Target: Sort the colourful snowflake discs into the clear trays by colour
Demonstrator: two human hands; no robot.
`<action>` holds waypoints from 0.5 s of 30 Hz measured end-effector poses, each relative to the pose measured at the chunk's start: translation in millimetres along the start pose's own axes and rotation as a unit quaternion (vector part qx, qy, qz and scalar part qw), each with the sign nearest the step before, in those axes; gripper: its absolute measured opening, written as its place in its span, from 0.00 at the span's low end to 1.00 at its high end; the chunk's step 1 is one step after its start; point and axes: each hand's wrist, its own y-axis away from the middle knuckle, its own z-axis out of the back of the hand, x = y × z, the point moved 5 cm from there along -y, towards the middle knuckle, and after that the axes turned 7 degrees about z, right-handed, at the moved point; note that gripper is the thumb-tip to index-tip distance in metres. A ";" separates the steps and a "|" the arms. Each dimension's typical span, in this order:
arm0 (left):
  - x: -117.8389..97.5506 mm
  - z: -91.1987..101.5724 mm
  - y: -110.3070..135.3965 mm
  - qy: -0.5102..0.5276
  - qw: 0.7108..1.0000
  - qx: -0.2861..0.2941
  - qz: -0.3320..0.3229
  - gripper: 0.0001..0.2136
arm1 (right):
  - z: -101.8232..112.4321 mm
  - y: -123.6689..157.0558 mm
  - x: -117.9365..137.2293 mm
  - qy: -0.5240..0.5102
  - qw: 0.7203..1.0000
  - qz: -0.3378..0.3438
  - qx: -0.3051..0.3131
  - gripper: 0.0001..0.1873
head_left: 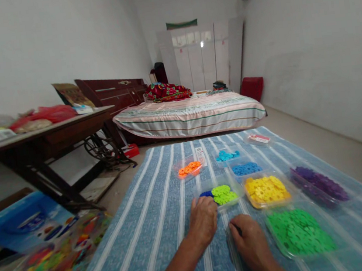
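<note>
On a blue striped cloth lie several clear trays of plastic snowflake pieces. My left hand rests knuckles up at the near edge of the tray with lime green pieces, its fingers curled over a dark blue piece. My right hand lies beside it, fingers curled in a pinch on the cloth, and what it holds is hidden. A tray of green pieces sits just right of that hand. A yellow tray lies beyond it.
Other trays hold orange pieces, blue pieces, teal pieces and purple pieces. A bag of mixed pieces and a blue box lie at left under a wooden table. A bed stands behind.
</note>
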 end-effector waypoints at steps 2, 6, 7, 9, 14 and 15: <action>1.1 -4.0 -6.4 0.057 0.998 -0.003 -0.035 0.10 | -1.2 6.4 7.1 0.025 0.999 0.029 0.008 0.11; 30.3 5.9 -21.5 0.177 0.983 -0.045 0.002 0.15 | -4.2 10.5 14.1 0.050 0.996 0.077 0.020 0.11; 43.2 13.2 -26.6 0.191 0.978 -0.081 0.030 0.14 | -4.4 9.9 14.0 0.054 0.995 0.081 0.019 0.11; 73.9 31.6 -37.9 0.181 0.962 -0.176 0.107 0.14 | -4.2 7.6 12.8 0.056 0.995 0.082 0.012 0.11; 145.5 53.3 -75.7 0.086 0.916 -0.215 0.328 0.21 | -3.1 2.3 7.4 0.030 0.997 0.064 -0.010 0.11; 152.2 50.6 -85.9 0.089 0.922 -0.186 0.328 0.21 | -3.0 1.8 6.1 0.024 0.998 0.057 -0.013 0.11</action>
